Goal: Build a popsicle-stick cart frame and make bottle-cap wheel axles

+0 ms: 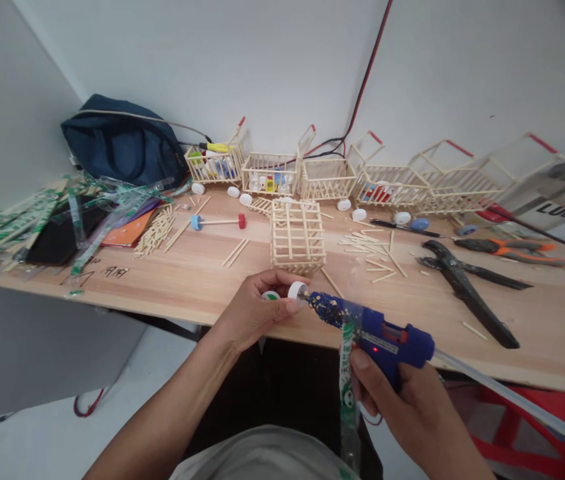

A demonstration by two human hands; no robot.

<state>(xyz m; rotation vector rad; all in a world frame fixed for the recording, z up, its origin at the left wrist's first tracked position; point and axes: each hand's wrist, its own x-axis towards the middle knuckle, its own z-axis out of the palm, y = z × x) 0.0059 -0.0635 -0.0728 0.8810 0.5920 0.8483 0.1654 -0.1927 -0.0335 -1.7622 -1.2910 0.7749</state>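
My left hand (257, 307) pinches a white bottle cap (296, 291) between thumb and fingers. A second cap (270, 295), white with a green mark, shows behind the thumb. My right hand (397, 393) is wrapped round the handle of a blue glue gun (382, 333), whose glue-crusted nozzle points into the first cap. A clear glue stick (507, 397) trails from the gun's back. Green-printed plastic wrapper (346, 387) hangs down from the gun. Just beyond my left hand lies a small basket of wooden sticks (297, 235).
Small stick-built carts (270, 175) with red handles and cap wheels line the wall. Pliers (510, 250) and a black cutter (467, 287) lie at right. Cut sticks (156, 230), a stick axle with caps (218, 223), wrapped sticks (17, 220) and a blue bag (127, 143) occupy the left.
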